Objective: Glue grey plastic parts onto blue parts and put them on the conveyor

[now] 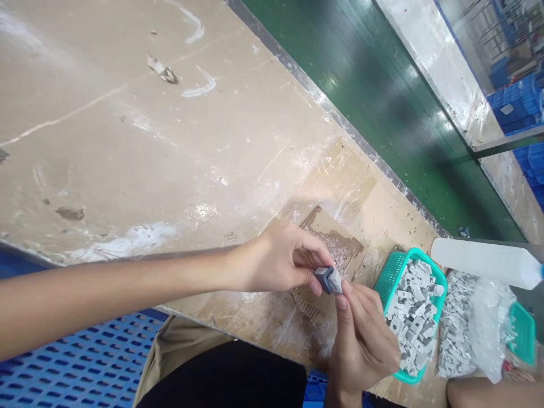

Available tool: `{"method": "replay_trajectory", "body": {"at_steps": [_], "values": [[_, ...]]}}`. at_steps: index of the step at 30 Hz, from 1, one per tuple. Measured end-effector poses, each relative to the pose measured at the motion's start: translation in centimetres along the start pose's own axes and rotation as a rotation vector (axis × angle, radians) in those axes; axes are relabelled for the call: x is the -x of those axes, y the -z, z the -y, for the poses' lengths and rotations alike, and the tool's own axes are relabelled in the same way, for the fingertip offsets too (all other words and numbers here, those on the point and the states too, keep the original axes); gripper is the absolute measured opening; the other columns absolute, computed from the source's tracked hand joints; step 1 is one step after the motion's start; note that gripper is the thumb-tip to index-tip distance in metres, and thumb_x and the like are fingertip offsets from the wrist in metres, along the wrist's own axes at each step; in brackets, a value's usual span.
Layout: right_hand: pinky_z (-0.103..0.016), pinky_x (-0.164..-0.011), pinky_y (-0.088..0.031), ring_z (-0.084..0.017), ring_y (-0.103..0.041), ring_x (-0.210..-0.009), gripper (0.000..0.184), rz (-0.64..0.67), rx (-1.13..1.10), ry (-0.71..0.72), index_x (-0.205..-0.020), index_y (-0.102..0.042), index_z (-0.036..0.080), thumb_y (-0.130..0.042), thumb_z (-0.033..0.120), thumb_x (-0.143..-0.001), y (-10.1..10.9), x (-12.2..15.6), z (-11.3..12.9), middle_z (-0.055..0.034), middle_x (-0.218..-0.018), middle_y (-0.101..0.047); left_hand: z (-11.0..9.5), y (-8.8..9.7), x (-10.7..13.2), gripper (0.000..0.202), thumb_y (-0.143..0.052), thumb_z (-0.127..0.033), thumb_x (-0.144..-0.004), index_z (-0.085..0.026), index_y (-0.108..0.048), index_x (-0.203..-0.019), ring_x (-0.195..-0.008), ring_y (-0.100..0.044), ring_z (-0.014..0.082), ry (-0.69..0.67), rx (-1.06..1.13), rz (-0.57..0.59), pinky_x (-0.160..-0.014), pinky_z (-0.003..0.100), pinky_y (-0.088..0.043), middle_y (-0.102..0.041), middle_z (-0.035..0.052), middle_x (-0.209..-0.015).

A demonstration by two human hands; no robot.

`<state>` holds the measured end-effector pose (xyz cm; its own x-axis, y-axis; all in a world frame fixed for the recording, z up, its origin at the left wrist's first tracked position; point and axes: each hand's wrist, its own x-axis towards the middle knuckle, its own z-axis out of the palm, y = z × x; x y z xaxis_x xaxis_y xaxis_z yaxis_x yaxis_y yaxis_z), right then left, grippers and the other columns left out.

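Observation:
My left hand (293, 255) pinches a small dark blue-grey block-shaped piece (323, 279) between thumb and fingers. From its right end sticks a light grey piece (335, 280), gripped by the thumb and fingertips of my right hand (365, 334). The two pieces touch, the grey one seeming partly inside the dark one's open end. Both hands are above the worktable, over a worn cardboard sheet (335, 232). Right of my right hand stands a green basket (442, 283) full of small grey and white pieces (414, 317).
A clear plastic bag (488, 323) of similar pieces lies right of the basket, below a white bottle (480, 258) on its side. A green conveyor belt (382, 102) runs behind a metal edge. At lower right, another person's arm (488, 392) shows. Blue crates (516, 105) stand beyond.

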<state>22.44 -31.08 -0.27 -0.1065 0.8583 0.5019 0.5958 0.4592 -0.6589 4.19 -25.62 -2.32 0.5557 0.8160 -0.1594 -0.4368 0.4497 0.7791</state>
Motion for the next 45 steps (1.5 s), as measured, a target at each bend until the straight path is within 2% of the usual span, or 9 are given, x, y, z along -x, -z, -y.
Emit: {"method": "replay_trajectory", "body": {"at_steps": [7, 14, 20, 25, 27, 29, 33, 39, 45], "values": [[-0.040, -0.066, -0.059, -0.023, -0.070, -0.084, 0.041, 0.050, 0.095, 0.061, -0.121, -0.071, 0.026, -0.066, 0.002, -0.089, -0.2, -0.2, 0.6, -0.0054, -0.099, -0.076, -0.8, -0.7, 0.9, 0.015, -0.063, -0.005, -0.076, -0.013, -0.071, -0.086, -0.084, -0.075, 0.0174, -0.094, -0.240, -0.117, -0.075, 0.022, -0.060, -0.076, 0.0042, -0.084], [-0.039, -0.067, -0.060, -0.023, -0.069, -0.088, 0.045, 0.078, 0.136, 0.131, -0.126, -0.069, 0.021, -0.065, -0.002, -0.088, 0.2, -0.5, 1.1, -0.0074, -0.103, -0.075, -1.0, -0.8, 0.9, 0.010, -0.068, -0.007, -0.074, -0.012, -0.068, -0.082, -0.079, -0.074, 0.0176, -0.046, -0.154, -0.115, -0.072, 0.023, -0.060, -0.076, 0.0044, -0.080], [-0.037, -0.067, -0.061, -0.022, -0.069, -0.091, 0.049, 0.109, 0.172, 0.155, -0.130, -0.066, 0.021, -0.063, -0.004, -0.088, 0.0, -0.1, 1.7, -0.0071, -0.103, -0.075, -0.6, -0.8, 1.1, 0.011, -0.065, -0.006, -0.074, -0.014, -0.066, -0.082, -0.079, -0.074, 0.0162, -0.102, -0.179, -0.122, -0.069, 0.021, -0.058, -0.076, 0.0040, -0.084], [-0.033, -0.072, -0.060, -0.019, -0.069, -0.089, 0.045, 0.148, 0.194, 0.102, -0.128, -0.067, 0.026, -0.068, 0.003, -0.089, 0.1, -0.9, 1.6, -0.0031, -0.097, -0.075, -0.9, -0.4, 0.7, 0.011, -0.072, -0.018, -0.077, -0.013, -0.067, -0.086, -0.075, -0.071, 0.0168, -0.029, -0.262, -0.132, -0.067, 0.024, -0.056, -0.074, 0.0055, -0.080], [-0.034, -0.080, -0.061, -0.020, -0.070, -0.098, 0.041, 0.212, 0.174, 0.030, -0.131, -0.065, 0.027, -0.068, 0.014, -0.093, 0.4, -1.5, 1.3, -0.0042, -0.107, -0.075, -1.2, -0.1, 0.5, 0.017, -0.075, -0.023, -0.076, -0.013, -0.068, -0.087, -0.074, -0.070, 0.0168, 0.003, -0.278, -0.134, -0.068, 0.025, -0.055, -0.074, 0.0054, -0.079], [-0.037, -0.090, -0.060, -0.022, -0.067, -0.114, 0.045, 0.262, 0.133, -0.004, -0.142, -0.055, 0.025, -0.063, 0.028, -0.098, 0.6, -1.9, 0.9, -0.0081, -0.125, -0.070, -1.5, 0.0, 0.4, 0.020, -0.078, -0.026, -0.074, -0.014, -0.069, -0.088, -0.077, -0.070, 0.0172, 0.018, -0.260, -0.130, -0.072, 0.026, -0.055, -0.074, 0.0047, -0.080], [-0.044, -0.106, -0.053, -0.026, -0.054, -0.135, 0.055, 0.375, 0.036, 0.073, -0.154, -0.036, 0.022, -0.046, 0.041, -0.104, 0.5, -2.0, 0.5, -0.0123, -0.149, -0.053, -2.0, -0.2, 0.6, 0.022, -0.079, -0.026, -0.073, -0.015, -0.071, -0.091, -0.078, -0.070, 0.0161, 0.001, -0.165, -0.086, -0.074, 0.025, -0.054, -0.075, 0.0035, -0.084], [-0.043, -0.109, -0.051, -0.027, -0.045, -0.143, 0.061, 0.379, -0.006, 0.093, -0.157, -0.029, 0.021, -0.049, 0.041, -0.103, -0.6, -1.2, 0.9, -0.0115, -0.158, -0.040, -2.1, -0.8, 1.2, 0.016, -0.073, -0.016, -0.072, -0.015, -0.072, -0.087, -0.078, -0.072, 0.0180, 0.017, -0.139, -0.180, -0.078, 0.028, -0.057, -0.077, 0.0041, -0.082], [-0.046, -0.108, -0.052, -0.027, -0.047, -0.141, 0.062, 0.338, 0.058, 0.113, -0.156, -0.032, 0.022, -0.057, 0.027, -0.100, -1.7, -1.0, 1.2, -0.0111, -0.155, -0.044, -2.2, -1.0, 1.6, 0.017, -0.064, -0.008, -0.072, -0.014, -0.072, -0.087, -0.085, -0.073, 0.0197, 0.045, -0.182, -0.246, -0.084, 0.030, -0.058, -0.078, 0.0060, -0.088]]}}
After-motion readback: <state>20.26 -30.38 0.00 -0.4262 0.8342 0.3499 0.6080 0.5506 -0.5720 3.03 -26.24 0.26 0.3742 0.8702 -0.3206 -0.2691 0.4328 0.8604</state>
